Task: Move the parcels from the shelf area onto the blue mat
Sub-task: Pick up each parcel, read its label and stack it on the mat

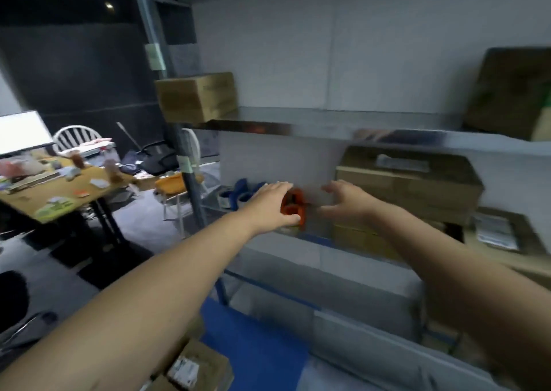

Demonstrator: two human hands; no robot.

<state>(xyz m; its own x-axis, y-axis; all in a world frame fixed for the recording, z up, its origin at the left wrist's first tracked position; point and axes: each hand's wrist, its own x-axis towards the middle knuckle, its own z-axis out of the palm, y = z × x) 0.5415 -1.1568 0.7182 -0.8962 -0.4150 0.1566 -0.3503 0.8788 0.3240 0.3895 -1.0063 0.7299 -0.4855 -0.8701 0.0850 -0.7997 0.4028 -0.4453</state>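
Both my arms reach into the middle level of a metal shelf [328, 119]. My left hand [272, 202] is spread, fingers apart, beside an orange object [293, 204] on that level. My right hand [347, 201] is open too, a little right of the orange object, holding nothing. Cardboard parcels stand on the shelf: one [196, 96] on the upper level at left, one [512, 92] at upper right, a large stack [411, 184] on the middle level right of my right hand. The blue mat [253, 340] lies on the floor below, with a labelled parcel [199, 366] at its left edge.
The frame is motion-blurred. A shelf upright post [190, 187] stands left of my left hand. Blue items [241, 192] sit at the shelf's left end. Further left are a cluttered wooden table [53, 193], white chairs [76, 137] and a black bag [158, 159].
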